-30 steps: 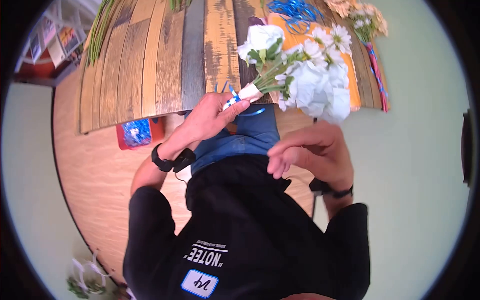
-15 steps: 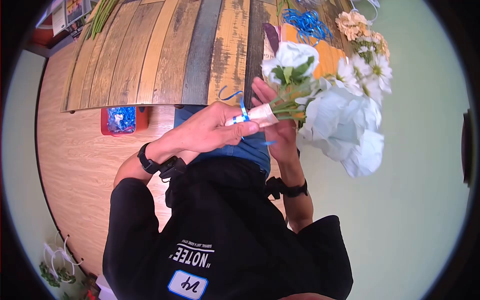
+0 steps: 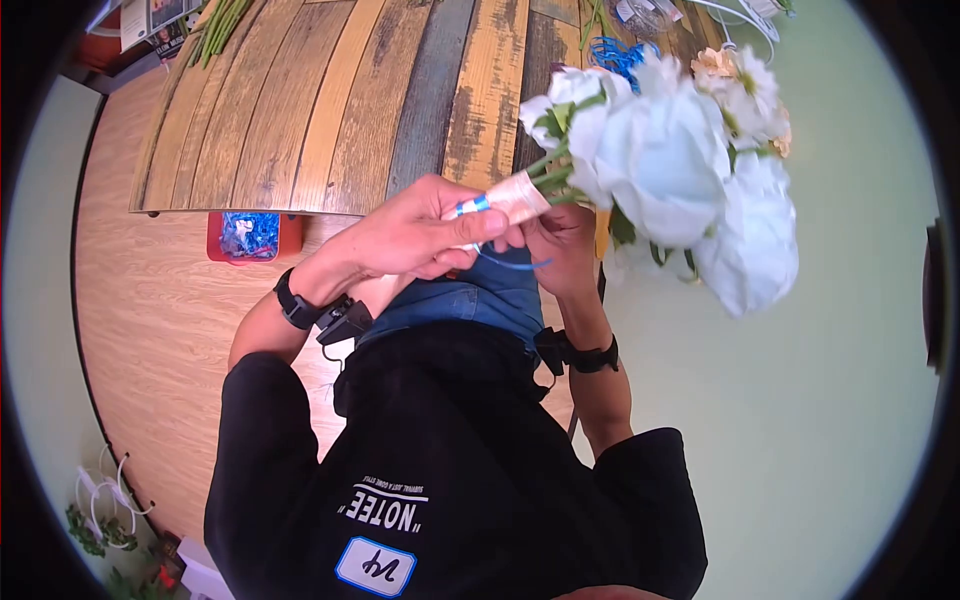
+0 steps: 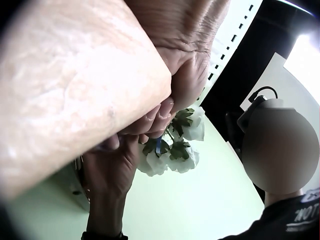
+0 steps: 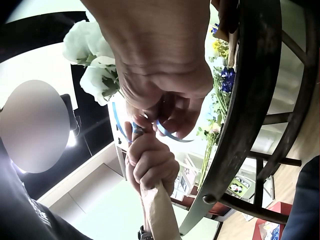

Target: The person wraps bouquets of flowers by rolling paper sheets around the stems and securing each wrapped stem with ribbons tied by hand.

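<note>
A bouquet of white artificial flowers (image 3: 665,165) extends to the right of both hands, its green stems bound in cream wrapping (image 3: 517,197). My left hand (image 3: 430,235) grips the wrapped stems, the thumb lying along them beside a blue ribbon (image 3: 473,206) tied round the wrap. Fingers of my right hand (image 3: 567,245) curl in at the wrap and ribbon from the other side, partly hidden by the left thumb and the flowers. In the right wrist view, a loose end of the blue ribbon (image 5: 170,135) curves past these fingers, just above my left fist (image 5: 152,160).
The wooden table (image 3: 330,110) spreads in front, bearing green stems (image 3: 222,30) at the far left. Curled blue ribbon (image 3: 615,58) and peach flowers (image 3: 712,65) lie behind the bouquet. A red bin (image 3: 290,236) stands beneath the table's left edge.
My right hand came in from the right, passed behind the wrapped stems with fingers extended, and now curls its fingers at the ribbon. The bouquet has swung, its largest white blooms now higher in view.
</note>
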`<action>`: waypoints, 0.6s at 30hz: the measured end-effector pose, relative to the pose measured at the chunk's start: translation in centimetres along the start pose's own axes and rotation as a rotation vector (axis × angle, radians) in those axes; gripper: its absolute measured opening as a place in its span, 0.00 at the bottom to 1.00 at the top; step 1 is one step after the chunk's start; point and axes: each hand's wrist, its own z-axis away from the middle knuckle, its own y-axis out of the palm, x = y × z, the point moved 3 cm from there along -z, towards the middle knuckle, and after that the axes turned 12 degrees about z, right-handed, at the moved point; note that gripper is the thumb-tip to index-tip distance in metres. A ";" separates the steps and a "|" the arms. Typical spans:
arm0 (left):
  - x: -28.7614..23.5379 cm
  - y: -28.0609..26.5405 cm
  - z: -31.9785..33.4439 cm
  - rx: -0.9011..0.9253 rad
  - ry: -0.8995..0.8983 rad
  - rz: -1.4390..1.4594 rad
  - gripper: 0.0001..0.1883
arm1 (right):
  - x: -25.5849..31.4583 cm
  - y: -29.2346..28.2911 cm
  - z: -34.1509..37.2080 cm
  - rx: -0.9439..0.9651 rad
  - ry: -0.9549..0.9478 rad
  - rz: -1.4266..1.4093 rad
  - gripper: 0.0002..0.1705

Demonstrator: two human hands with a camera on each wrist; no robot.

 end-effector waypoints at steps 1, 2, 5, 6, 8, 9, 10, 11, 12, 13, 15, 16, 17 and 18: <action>-0.3 -0.3 -0.2 -0.009 0.008 0.020 0.25 | 0.3 -0.1 -0.2 -0.007 0.003 -0.003 0.10; -0.4 -0.6 -0.4 -0.027 0.033 0.012 0.26 | 0.7 -0.1 -0.3 0.053 0.033 -0.005 0.11; -0.2 -1.8 -1.0 -0.108 0.036 0.064 0.26 | 2.0 0.6 -0.7 0.004 0.088 0.005 0.13; 0.1 -2.4 -1.3 -0.128 0.049 0.076 0.25 | 1.9 0.5 -0.8 -0.002 0.146 0.020 0.12; -0.2 -3.0 -1.4 -0.177 0.066 0.081 0.24 | 1.9 0.3 -0.8 -0.018 0.205 0.024 0.12; -0.5 -3.3 -1.5 -0.222 0.095 0.092 0.24 | 2.1 0.1 -0.9 -0.012 0.213 0.037 0.12; -0.7 -3.6 -1.7 -0.232 0.079 0.114 0.23 | 2.1 -0.1 -0.8 -0.006 0.224 0.050 0.12; -0.8 -3.7 -1.8 -0.232 0.070 0.109 0.23 | 2.0 -0.3 -0.8 -0.013 0.227 0.042 0.12; -1.0 -3.9 -2.0 -0.264 0.084 0.124 0.23 | 2.0 -0.5 -1.0 -0.004 0.210 0.045 0.11; -1.2 -4.1 -2.2 -0.295 0.100 0.136 0.23 | 2.0 -0.6 -1.3 0.005 0.190 0.047 0.11; -0.7 -4.4 -2.8 -0.291 0.111 0.120 0.21 | 1.6 -1.3 -2.1 0.024 0.272 -0.001 0.11; -0.6 -4.2 -3.2 -0.359 0.119 0.118 0.21 | 1.5 -1.6 -2.5 0.049 0.351 -0.041 0.11; -0.5 -4.1 -3.6 -0.425 0.131 0.115 0.20 | 1.7 -2.0 -2.8 0.044 0.346 -0.051 0.11; -0.4 -3.9 -3.9 -0.466 0.137 0.138 0.19 | 2.0 -2.4 -3.1 0.066 0.371 -0.040 0.11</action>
